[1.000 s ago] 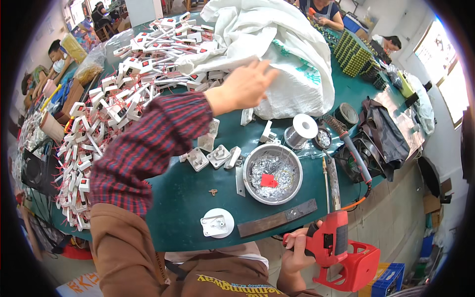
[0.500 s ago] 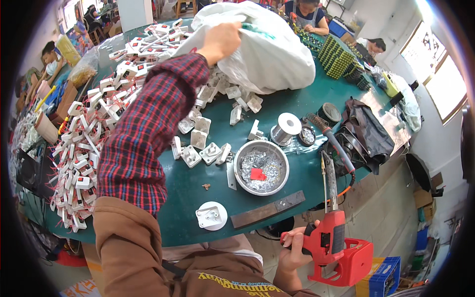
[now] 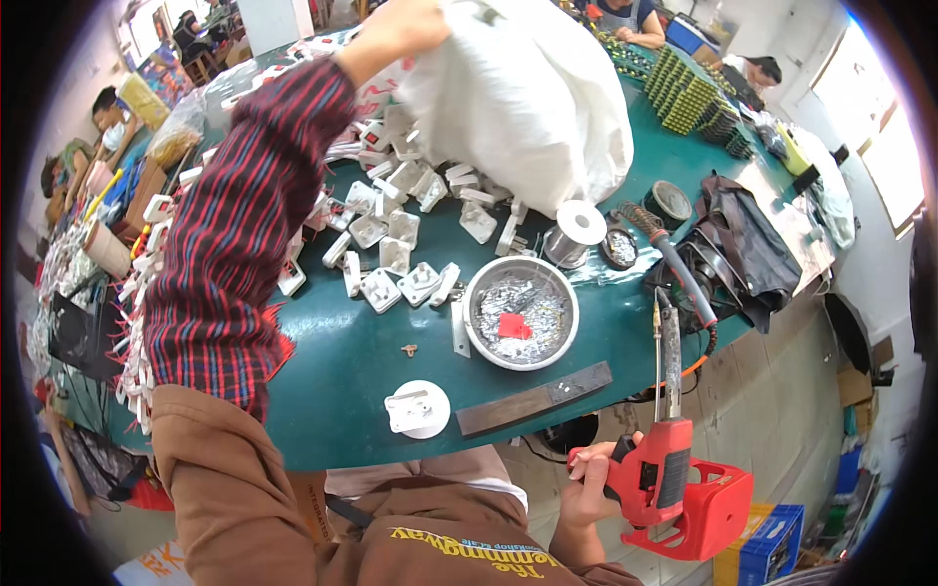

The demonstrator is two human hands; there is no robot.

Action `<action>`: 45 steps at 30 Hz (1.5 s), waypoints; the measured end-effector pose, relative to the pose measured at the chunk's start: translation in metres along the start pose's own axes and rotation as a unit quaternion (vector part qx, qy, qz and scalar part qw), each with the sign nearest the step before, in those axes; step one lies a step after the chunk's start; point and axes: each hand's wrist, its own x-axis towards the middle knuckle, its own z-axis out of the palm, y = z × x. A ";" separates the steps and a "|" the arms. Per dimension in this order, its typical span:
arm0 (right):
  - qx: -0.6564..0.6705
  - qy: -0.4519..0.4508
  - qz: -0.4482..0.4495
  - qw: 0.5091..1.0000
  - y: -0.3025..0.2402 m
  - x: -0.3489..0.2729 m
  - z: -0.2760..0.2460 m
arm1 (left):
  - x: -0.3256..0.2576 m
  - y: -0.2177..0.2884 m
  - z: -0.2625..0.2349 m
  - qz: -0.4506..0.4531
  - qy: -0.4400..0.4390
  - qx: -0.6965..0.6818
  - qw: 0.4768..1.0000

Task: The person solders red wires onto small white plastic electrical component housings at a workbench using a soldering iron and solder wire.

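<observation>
My left hand (image 3: 405, 31) is closed on the edge of a large white woven sack (image 3: 537, 107), which it holds up over the far side of the table. White plastic plug housings (image 3: 399, 230) lie in a loose heap below the sack's mouth. Low on the right, beyond the table's front edge, my right hand (image 3: 589, 488) grips a red soldering gun (image 3: 657, 474), its metal tip pointing away from me. Near the front edge sits a round white piece (image 3: 427, 412) with a plug housing on it. A small brass-coloured part (image 3: 409, 350) lies just beyond.
A metal bowl (image 3: 474, 337) holds silvery scraps and a red piece. Around it are a solder spool (image 3: 567, 244), a dark flat bar (image 3: 508, 404) and a soldering iron (image 3: 687, 281). Green-yellow stacked parts (image 3: 674, 93) stand far right. Other people sit beyond the table.
My left hand has risen up and leftward, pulling the sack's edge with it. More plug housings show below the sack. My right hand still holds the soldering gun.
</observation>
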 end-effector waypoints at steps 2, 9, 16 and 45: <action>0.067 0.035 0.004 0.997 0.003 0.000 0.006 | 0.035 -0.022 -0.008 0.245 0.087 0.343 0.903; 0.041 0.019 0.019 0.999 0.010 -0.011 0.003 | -0.034 0.091 0.085 0.216 0.269 -0.162 0.924; 0.039 0.010 0.039 0.998 0.011 -0.014 -0.001 | -0.088 0.131 0.051 0.466 0.143 0.211 0.847; 0.045 0.044 0.040 0.997 0.004 -0.019 0.001 | -0.106 0.089 0.027 0.001 -0.146 0.099 0.984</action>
